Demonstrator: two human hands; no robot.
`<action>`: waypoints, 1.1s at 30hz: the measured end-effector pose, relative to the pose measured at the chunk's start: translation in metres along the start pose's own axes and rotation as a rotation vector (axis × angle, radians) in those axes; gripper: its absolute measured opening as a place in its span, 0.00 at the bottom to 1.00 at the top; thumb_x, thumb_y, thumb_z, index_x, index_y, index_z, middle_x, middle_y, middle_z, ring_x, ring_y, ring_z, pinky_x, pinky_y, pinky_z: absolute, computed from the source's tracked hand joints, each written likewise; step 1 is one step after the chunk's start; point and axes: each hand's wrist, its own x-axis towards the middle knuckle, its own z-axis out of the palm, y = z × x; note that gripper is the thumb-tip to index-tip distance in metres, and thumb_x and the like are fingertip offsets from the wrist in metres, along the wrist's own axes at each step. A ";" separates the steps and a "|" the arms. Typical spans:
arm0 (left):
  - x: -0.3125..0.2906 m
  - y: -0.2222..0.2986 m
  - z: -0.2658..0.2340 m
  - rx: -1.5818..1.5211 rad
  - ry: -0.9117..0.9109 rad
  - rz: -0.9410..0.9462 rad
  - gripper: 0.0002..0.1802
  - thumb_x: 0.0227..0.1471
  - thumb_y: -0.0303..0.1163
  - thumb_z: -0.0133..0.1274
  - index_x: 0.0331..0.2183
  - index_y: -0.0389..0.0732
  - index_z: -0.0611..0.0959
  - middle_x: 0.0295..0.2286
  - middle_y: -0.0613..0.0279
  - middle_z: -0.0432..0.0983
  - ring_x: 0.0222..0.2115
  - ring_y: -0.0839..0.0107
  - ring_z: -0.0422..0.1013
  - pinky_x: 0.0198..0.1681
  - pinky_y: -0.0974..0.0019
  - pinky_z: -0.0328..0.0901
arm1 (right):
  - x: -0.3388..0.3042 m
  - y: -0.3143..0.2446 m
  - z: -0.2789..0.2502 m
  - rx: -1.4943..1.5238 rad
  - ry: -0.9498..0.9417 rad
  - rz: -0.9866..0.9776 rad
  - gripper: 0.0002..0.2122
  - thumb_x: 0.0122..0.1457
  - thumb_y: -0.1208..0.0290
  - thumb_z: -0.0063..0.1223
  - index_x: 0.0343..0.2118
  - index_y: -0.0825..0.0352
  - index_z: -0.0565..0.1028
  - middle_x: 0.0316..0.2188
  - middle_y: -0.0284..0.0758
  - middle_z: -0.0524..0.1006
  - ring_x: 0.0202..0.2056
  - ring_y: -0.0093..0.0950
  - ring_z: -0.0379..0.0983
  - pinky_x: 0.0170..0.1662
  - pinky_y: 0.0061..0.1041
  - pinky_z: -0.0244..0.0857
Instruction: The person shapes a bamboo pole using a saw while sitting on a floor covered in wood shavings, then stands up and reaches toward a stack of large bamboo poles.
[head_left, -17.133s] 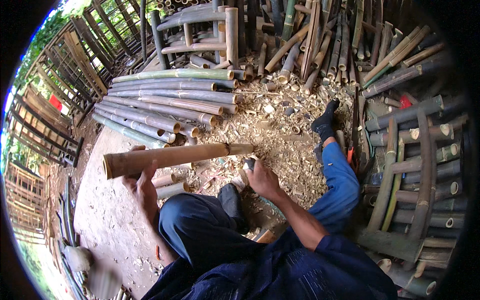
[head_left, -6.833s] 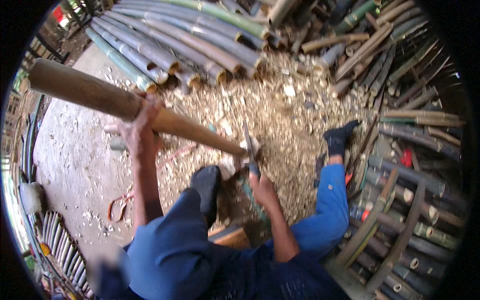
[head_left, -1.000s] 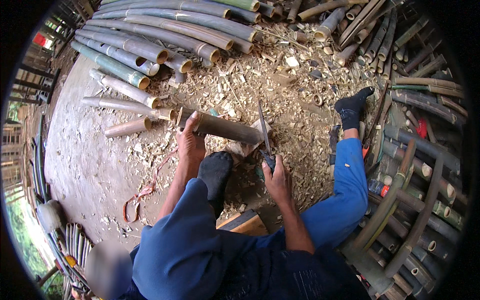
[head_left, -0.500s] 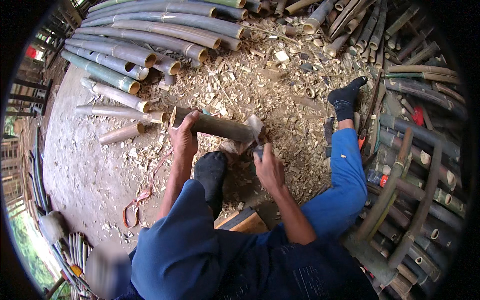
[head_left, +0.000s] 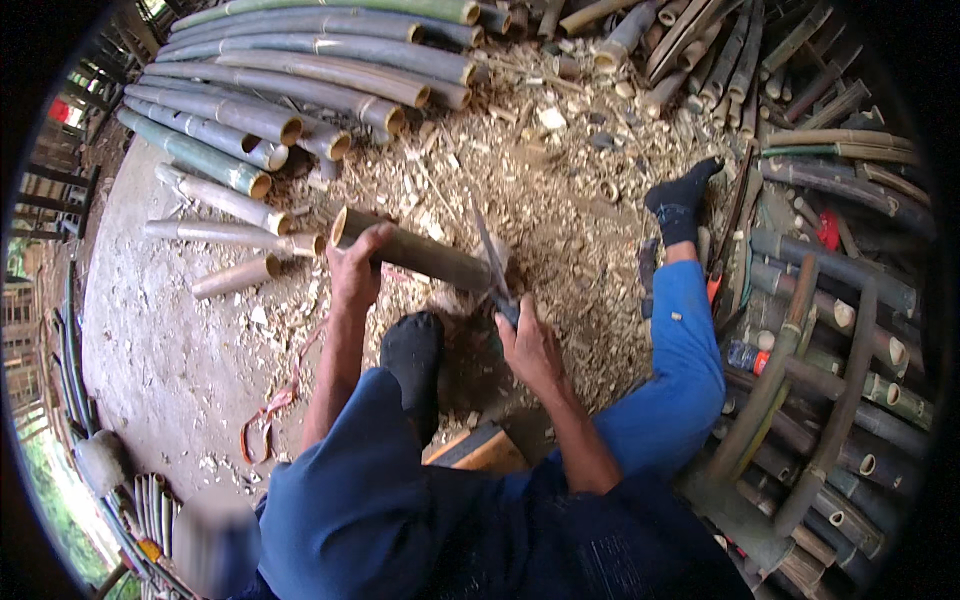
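Note:
My left hand [head_left: 355,265] is wrapped round a short brown bamboo tube [head_left: 430,258] near its open left end. The tube lies nearly level, its right end slightly lower and nearer to me. At that right end my right hand [head_left: 532,345] grips the dark handle of a knife [head_left: 491,245]. Its long blade points up and away, crossing beside the tube's end. Whether the edge touches the bamboo I cannot tell. A pale wooden block [head_left: 516,262] shows partly behind the blade, under the tube's right end. My black-socked left foot [head_left: 411,360] rests just below the tube.
Pale wood chips [head_left: 560,200] cover the ground. Long bamboo poles [head_left: 300,75] lie at the far left, with cut bamboo pieces [head_left: 237,277] nearer. More bamboo and a pole frame [head_left: 775,375] fill the right side. An orange strap [head_left: 270,410] lies left of my foot.
The knife blade now stands out pointing away, where before it lay low against the tube's right end. The view has shifted slightly; both hands keep their grips.

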 end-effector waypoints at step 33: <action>-0.030 0.010 0.045 0.171 0.028 0.225 0.21 0.39 0.27 0.70 0.37 0.33 0.81 0.31 0.57 0.81 0.31 0.68 0.78 0.40 0.62 0.73 | 0.006 -0.002 0.000 -0.071 -0.038 0.123 0.20 0.65 0.57 0.49 0.48 0.71 0.65 0.33 0.54 0.79 0.36 0.58 0.76 0.37 0.52 0.71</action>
